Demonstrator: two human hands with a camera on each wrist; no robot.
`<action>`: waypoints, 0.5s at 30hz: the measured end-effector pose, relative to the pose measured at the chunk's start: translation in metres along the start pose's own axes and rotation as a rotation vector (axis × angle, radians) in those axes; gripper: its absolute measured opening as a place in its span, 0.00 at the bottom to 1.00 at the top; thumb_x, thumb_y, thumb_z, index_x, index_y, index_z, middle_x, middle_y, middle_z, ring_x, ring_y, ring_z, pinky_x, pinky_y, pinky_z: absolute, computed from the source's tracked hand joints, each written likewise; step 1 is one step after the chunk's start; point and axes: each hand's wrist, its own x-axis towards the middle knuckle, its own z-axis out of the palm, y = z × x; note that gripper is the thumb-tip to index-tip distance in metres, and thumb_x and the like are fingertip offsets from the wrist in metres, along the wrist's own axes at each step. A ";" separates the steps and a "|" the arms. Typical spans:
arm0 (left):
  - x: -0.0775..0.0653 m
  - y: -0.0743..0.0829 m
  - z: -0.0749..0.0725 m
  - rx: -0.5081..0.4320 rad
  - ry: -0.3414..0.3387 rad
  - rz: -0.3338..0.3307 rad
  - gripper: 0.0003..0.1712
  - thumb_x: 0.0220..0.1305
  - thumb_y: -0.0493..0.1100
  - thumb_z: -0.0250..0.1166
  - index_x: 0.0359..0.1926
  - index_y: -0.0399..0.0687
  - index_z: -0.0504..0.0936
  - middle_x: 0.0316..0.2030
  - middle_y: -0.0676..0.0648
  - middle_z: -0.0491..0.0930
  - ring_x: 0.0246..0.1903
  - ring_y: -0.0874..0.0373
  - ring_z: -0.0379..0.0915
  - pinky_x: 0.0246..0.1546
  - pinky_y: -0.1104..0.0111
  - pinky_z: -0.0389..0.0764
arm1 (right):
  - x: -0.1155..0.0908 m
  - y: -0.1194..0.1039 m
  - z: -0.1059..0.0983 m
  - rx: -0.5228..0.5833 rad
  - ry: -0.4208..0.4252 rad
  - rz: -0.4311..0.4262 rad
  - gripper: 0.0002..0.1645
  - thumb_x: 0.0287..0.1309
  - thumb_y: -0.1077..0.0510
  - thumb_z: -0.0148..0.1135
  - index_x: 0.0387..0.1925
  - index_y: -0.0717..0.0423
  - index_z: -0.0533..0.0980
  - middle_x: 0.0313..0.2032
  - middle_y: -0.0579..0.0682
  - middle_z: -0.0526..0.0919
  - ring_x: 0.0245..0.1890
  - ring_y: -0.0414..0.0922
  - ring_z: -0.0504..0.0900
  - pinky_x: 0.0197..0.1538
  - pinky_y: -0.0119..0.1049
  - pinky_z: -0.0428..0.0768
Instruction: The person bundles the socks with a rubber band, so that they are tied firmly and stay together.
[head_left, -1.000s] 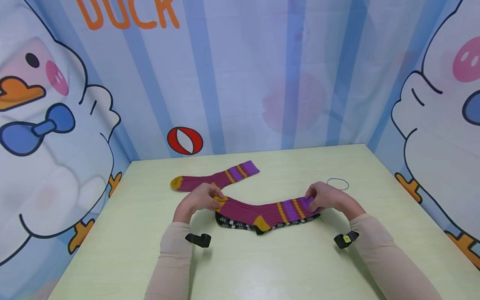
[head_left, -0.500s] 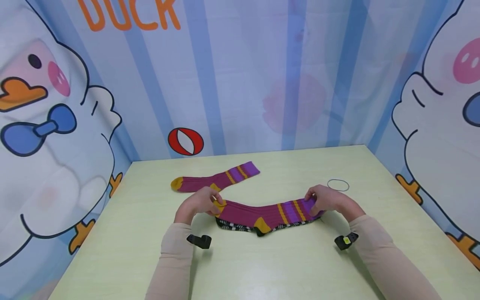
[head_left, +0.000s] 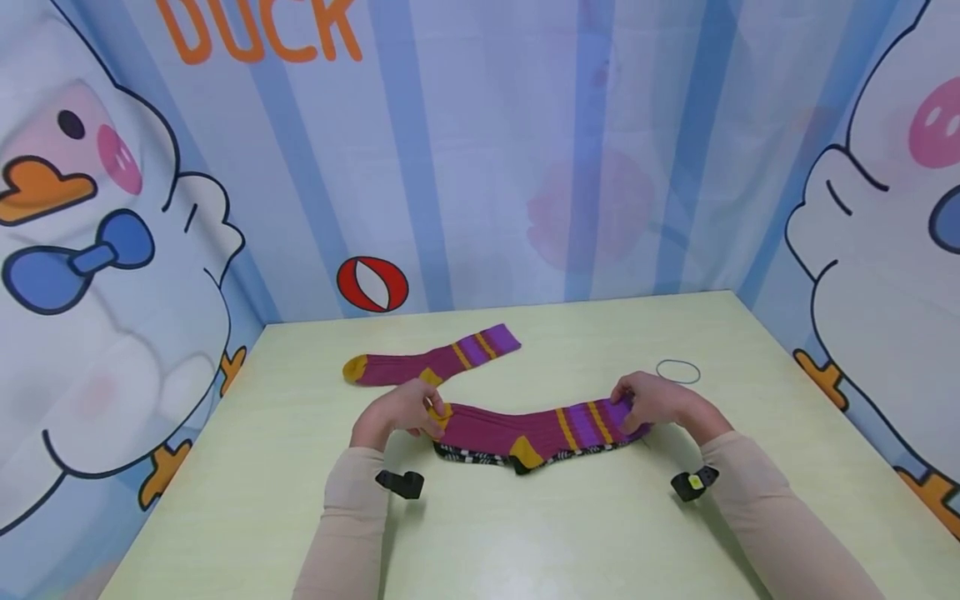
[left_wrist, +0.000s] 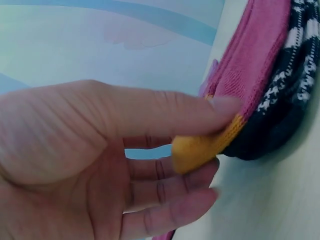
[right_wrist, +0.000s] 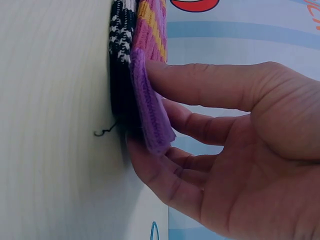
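A maroon sock (head_left: 487,423) with yellow and purple stripes lies stretched sideways over a black-and-white patterned sock (head_left: 472,455), whose lower edge shows along the near side. My left hand (head_left: 401,412) pinches the maroon sock's yellow toe (left_wrist: 195,154) between thumb and fingers. At the other end, my right hand (head_left: 656,400) holds the purple cuff (right_wrist: 150,112), thumb on top and fingers beneath. The black sock's cuff end sits right beside that cuff, and a loose dark thread (right_wrist: 103,133) sticks out from it. Whether the right fingers also grip the black sock cannot be told.
A matching maroon sock (head_left: 397,367) lies farther back, left of centre, partly behind the left hand. Beyond the right hand is a thin loop (head_left: 678,361). A duck-print curtain (head_left: 487,167) borders the pale table (head_left: 525,533) at the back and sides.
Both hands have lowered the maroon sock slightly toward me, so it covers a bit more of the black-and-white sock. The grip at each end looks the same.
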 end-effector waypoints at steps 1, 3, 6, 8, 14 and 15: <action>0.000 0.000 -0.001 -0.006 0.001 0.003 0.13 0.54 0.35 0.76 0.39 0.41 0.82 0.34 0.47 0.80 0.31 0.54 0.78 0.35 0.64 0.82 | 0.000 0.000 -0.001 -0.002 0.000 0.001 0.26 0.46 0.64 0.76 0.49 0.64 0.77 0.48 0.58 0.78 0.46 0.53 0.75 0.49 0.46 0.77; -0.001 0.002 -0.003 -0.022 -0.001 0.012 0.12 0.54 0.36 0.77 0.38 0.41 0.82 0.34 0.47 0.80 0.30 0.54 0.79 0.35 0.64 0.82 | 0.001 -0.001 -0.002 -0.008 -0.003 -0.003 0.26 0.46 0.65 0.76 0.49 0.65 0.77 0.47 0.58 0.78 0.46 0.53 0.75 0.49 0.47 0.77; -0.003 0.002 -0.005 -0.044 -0.016 0.026 0.12 0.55 0.35 0.76 0.38 0.40 0.82 0.34 0.46 0.81 0.30 0.54 0.80 0.35 0.65 0.82 | -0.001 0.000 -0.001 -0.015 -0.004 0.002 0.26 0.46 0.65 0.76 0.48 0.65 0.77 0.47 0.57 0.79 0.46 0.52 0.76 0.49 0.47 0.77; -0.005 0.001 -0.005 -0.050 -0.025 0.026 0.12 0.54 0.35 0.76 0.38 0.39 0.82 0.34 0.46 0.81 0.30 0.54 0.81 0.35 0.65 0.82 | -0.002 0.000 0.000 -0.016 -0.005 -0.005 0.26 0.46 0.65 0.76 0.48 0.66 0.77 0.46 0.58 0.79 0.45 0.53 0.76 0.48 0.47 0.78; -0.005 -0.002 -0.005 -0.031 -0.038 -0.012 0.14 0.53 0.35 0.78 0.37 0.41 0.81 0.33 0.46 0.80 0.30 0.54 0.79 0.36 0.65 0.81 | 0.000 0.000 0.001 -0.006 -0.008 -0.013 0.25 0.46 0.66 0.75 0.48 0.66 0.77 0.46 0.58 0.79 0.45 0.52 0.76 0.45 0.45 0.78; -0.004 -0.003 -0.004 -0.023 -0.039 -0.015 0.14 0.53 0.36 0.78 0.37 0.41 0.81 0.32 0.46 0.80 0.30 0.54 0.79 0.36 0.65 0.81 | 0.001 0.000 0.001 0.000 -0.010 -0.011 0.25 0.46 0.66 0.75 0.48 0.66 0.77 0.46 0.58 0.79 0.45 0.52 0.76 0.45 0.44 0.78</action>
